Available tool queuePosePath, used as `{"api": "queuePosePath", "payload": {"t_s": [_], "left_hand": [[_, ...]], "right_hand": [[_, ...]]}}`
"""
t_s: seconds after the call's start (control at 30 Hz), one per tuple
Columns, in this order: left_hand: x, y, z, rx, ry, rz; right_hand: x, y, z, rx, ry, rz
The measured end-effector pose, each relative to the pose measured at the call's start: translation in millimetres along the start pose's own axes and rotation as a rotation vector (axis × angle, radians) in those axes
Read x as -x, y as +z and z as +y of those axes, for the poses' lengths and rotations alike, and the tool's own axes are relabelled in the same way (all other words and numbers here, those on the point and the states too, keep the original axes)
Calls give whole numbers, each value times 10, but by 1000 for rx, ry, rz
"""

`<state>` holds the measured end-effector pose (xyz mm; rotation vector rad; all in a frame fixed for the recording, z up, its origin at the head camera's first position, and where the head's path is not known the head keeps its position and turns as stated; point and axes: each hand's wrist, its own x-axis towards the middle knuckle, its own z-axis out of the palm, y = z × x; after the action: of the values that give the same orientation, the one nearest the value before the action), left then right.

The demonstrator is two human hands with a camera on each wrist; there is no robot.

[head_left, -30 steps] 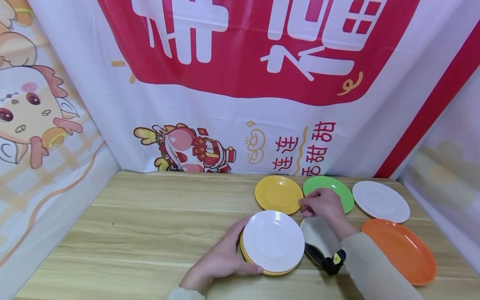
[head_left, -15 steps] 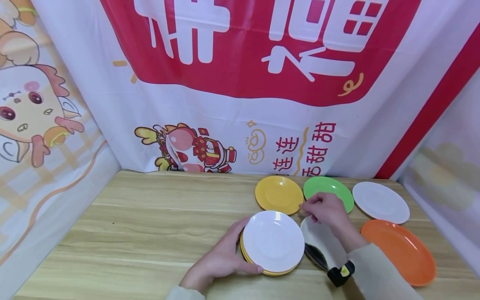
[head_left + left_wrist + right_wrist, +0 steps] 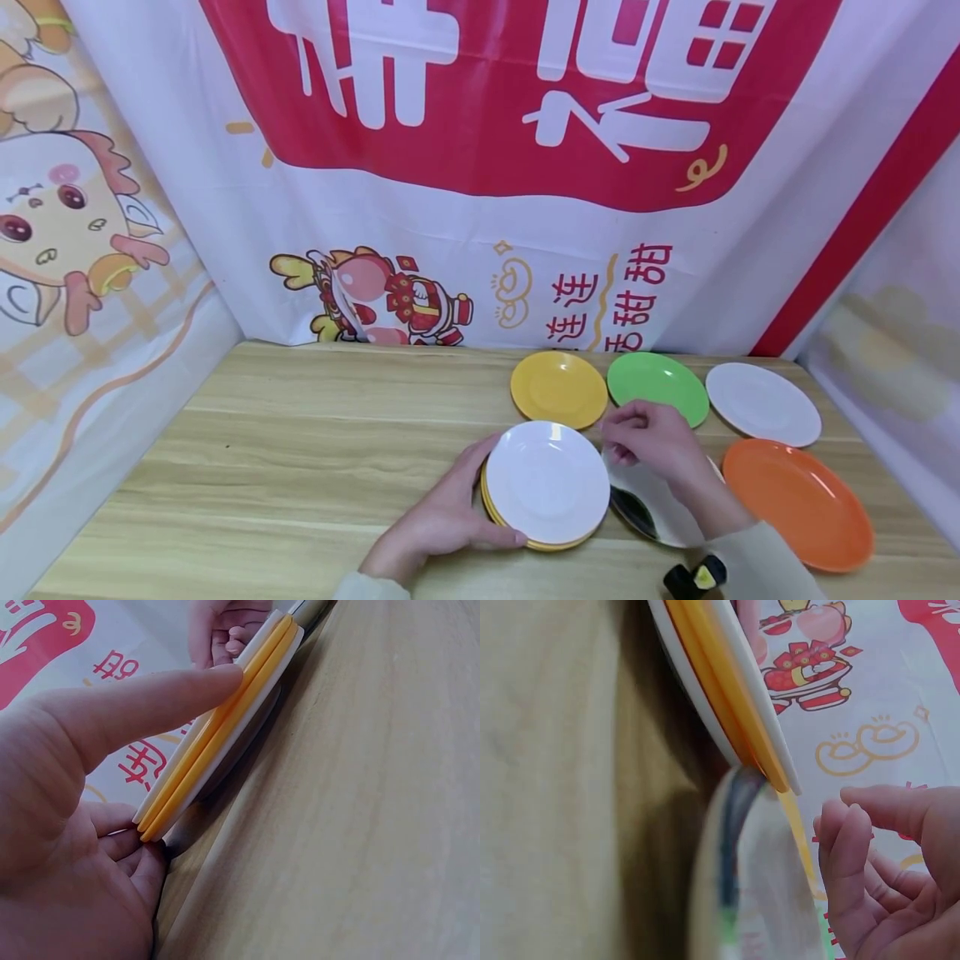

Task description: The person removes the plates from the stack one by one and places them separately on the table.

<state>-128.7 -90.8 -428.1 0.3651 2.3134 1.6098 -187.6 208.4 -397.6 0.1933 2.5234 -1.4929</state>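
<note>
My left hand point(image 3: 447, 515) grips the left rim of a stack of small plates point(image 3: 547, 479), thumb along the near edge. The top plate is white; the left wrist view shows yellow plates point(image 3: 217, 724) below it and a white one at the bottom. To the right lies another white plate point(image 3: 662, 502), with a dark reflection on it, partly hidden by my right arm. Over that plate's far side hovers my right hand point(image 3: 652, 437), fingers loosely curled. In the right wrist view nothing shows between its thumb and index finger point(image 3: 851, 832).
Behind the stack lie a yellow plate point(image 3: 558, 390), a green plate point(image 3: 656, 383) and a white plate point(image 3: 763, 404). An orange oval plate point(image 3: 798, 504) is at the right. A printed cloth point(image 3: 420, 208) hangs along the table's point(image 3: 300, 450) back edge.
My right hand has drawn slightly back toward me, away from the green plate, uncovering more of the white plate beneath. The left hand and the stack stay put.
</note>
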Motion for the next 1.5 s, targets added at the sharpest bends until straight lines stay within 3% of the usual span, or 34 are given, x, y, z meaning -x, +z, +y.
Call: {"api": "queuePosePath", "payload": {"t_s": [0.3,0.43,0.6,0.83,1.03,1.4,1.5], "left_hand": [[-5,3,-2,17,7,-1],[-3,5,-7,17,8,1],[-4,7,-7,10,12,0],[-3,14,-9,4,13,3],[5,17,-11,13,9,5],[13,5,-14,-5,4,-6],[3,21,12,7,-19,30]], "right_hand": [[149,46,113,41,-101,-12],[199,32,172,184,-220,-41],[256,5,254,325,-362,-138],[284,19,315,345,-370,-237],[291,57,265,406,-367,-231],[297,124,301,487,-460,-189],[292,121,299,487,-471,-187]]}}
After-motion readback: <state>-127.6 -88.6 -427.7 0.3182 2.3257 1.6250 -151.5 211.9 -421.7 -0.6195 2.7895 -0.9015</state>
